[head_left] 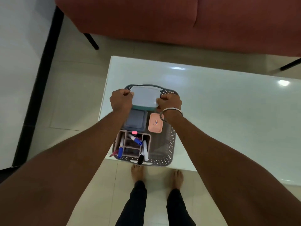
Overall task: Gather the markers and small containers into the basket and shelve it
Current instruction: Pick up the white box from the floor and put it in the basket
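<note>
- Gripping a pale-lidded box (145,97) from both sides, the left hand (121,101) and right hand (169,102) curl their fingers round its edges at the centre of the frame.
- The held box is over the far end of a grey basket (171,144); I cannot tell whether it rests on anything.
- The basket sits on the white counter (228,111), at its near left corner.
- Inside the basket, just below the held box in the frame, lies a grey box (135,119), with a small pink box (155,123) to its right.
- An organiser (132,148) fills the basket's lower left part and holds several markers, among them a blue-capped marker (120,150) and a black-capped marker (141,158).
- A bangle (172,109) circles the right wrist.
- A red sofa (162,18) spans the top of the frame; bare feet (137,174) stand on the tiled floor at the bottom.
</note>
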